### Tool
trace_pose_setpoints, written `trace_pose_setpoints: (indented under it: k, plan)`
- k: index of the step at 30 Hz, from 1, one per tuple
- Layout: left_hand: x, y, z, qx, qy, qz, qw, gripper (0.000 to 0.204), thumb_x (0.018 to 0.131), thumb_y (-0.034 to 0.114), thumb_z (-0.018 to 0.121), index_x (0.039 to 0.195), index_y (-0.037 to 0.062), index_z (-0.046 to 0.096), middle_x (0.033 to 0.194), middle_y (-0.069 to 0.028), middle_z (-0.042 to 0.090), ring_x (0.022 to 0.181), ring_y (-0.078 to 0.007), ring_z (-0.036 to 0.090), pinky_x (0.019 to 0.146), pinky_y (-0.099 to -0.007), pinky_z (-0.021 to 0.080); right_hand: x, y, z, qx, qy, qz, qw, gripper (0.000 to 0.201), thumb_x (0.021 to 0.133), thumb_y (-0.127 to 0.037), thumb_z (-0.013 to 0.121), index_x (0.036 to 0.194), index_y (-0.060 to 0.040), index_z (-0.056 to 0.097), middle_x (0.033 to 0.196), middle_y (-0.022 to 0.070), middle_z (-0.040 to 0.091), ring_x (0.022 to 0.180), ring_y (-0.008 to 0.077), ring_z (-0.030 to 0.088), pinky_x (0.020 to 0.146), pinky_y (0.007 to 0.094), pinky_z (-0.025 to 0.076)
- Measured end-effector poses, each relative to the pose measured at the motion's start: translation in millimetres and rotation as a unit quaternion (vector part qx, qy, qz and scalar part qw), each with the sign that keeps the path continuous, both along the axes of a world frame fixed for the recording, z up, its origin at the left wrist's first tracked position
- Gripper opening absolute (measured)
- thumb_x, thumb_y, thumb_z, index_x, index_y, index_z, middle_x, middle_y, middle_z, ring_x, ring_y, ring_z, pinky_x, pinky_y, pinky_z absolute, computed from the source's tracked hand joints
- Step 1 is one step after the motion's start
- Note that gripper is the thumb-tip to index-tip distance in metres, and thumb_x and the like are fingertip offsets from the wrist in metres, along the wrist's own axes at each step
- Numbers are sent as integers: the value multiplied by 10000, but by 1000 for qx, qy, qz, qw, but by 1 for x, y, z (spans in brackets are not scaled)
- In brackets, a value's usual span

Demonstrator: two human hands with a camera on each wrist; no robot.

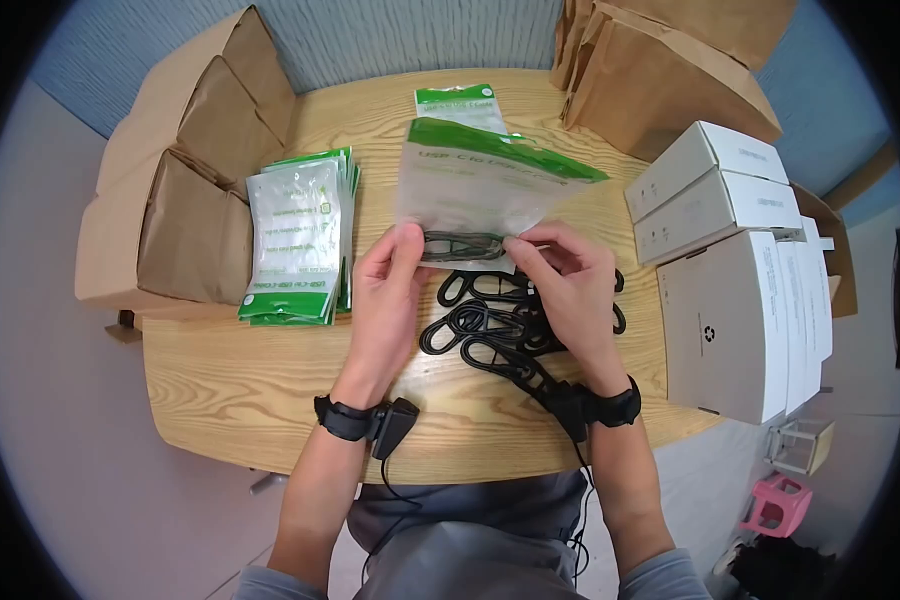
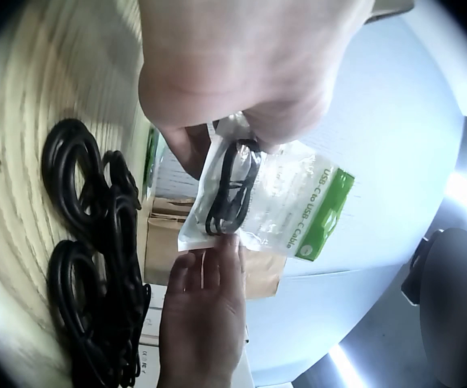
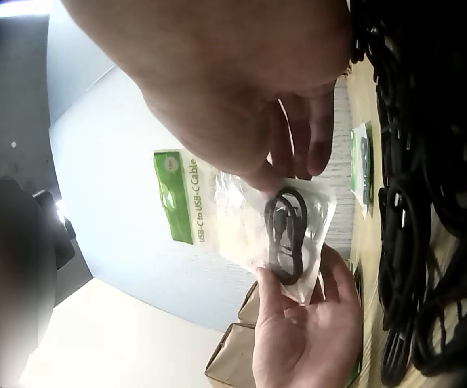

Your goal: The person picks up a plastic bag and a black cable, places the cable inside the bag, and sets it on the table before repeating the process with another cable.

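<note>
A clear plastic pouch with a green header (image 1: 460, 185), printed "USB-C to USB-C Cable", stands tilted up between both hands. Inside, at its bottom end, lies a coiled black cable (image 1: 460, 246), also plain through the plastic in the left wrist view (image 2: 233, 186). My left hand (image 1: 387, 295) pinches one lower side of the pouch, thumb over the front. The opposite lower side is pinched by my right hand (image 1: 577, 290), its thumb by the end of the coil. Just below the pouch, a pile of tied black cables (image 1: 485, 325) rests on the wooden table, partly covered by the right hand.
To the left, a stack of green-ended pouches (image 1: 295, 235) leans against brown cardboard boxes (image 1: 195, 215). Another pouch (image 1: 460, 103) lies at the back. Brown paper bags (image 1: 670, 75) stand back right, and white boxes (image 1: 720, 315) line the table's (image 1: 240, 400) right edge.
</note>
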State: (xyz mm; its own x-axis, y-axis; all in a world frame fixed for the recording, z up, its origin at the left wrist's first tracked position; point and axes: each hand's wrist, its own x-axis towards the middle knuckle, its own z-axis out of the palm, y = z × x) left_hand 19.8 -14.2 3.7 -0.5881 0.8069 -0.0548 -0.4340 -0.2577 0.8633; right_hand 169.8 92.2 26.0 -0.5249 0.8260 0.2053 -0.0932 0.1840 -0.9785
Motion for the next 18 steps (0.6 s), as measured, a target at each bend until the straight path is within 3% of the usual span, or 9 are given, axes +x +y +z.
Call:
trace_pose_setpoints:
  k: [3, 8, 10, 12, 18]
  plan:
    - [-3, 1, -4, -11, 70, -5, 997, 237, 983, 237, 528, 1093, 53, 628, 1071, -7, 640, 964, -107, 573, 868, -313, 439, -2, -2, -1, 26, -18, 10, 999, 104, 819, -44, 697, 883, 35, 676, 799, 57, 669, 706, 87, 620, 631, 209, 490]
    - [2, 0, 8, 2, 20, 0, 1000, 208, 980, 241, 533, 1075, 88, 637, 1060, 10, 643, 974, -96, 570, 856, -280, 425, -1, -3, 1, 42, -52, 13, 998, 111, 827, -55, 697, 883, 37, 671, 798, 49, 665, 705, 78, 612, 633, 202, 484]
    - [1, -1, 9, 28, -22, 7, 999, 199, 977, 244, 538, 1069, 100, 640, 1059, 15, 644, 977, -92, 569, 854, -268, 419, -2, -3, 4, -29, 8, -13, 999, 126, 841, -74, 695, 894, 37, 669, 797, 33, 659, 707, 64, 601, 629, 196, 475]
    - [-5, -1, 5, 23, -54, 3, 998, 196, 973, 251, 544, 1067, 110, 643, 1059, 20, 645, 991, -85, 565, 855, -260, 409, 0, -1, 6, -26, 5, -4, 1000, 138, 854, -84, 690, 911, 38, 661, 810, 23, 656, 712, 57, 594, 630, 192, 470]
    - [3, 3, 9, -9, 2, 9, 1000, 169, 960, 191, 567, 1080, 85, 622, 1033, 10, 643, 910, -71, 575, 818, -260, 442, -2, -3, 3, -68, 40, -2, 997, 117, 858, -60, 677, 896, 44, 640, 845, 35, 655, 730, 66, 600, 655, 197, 477]
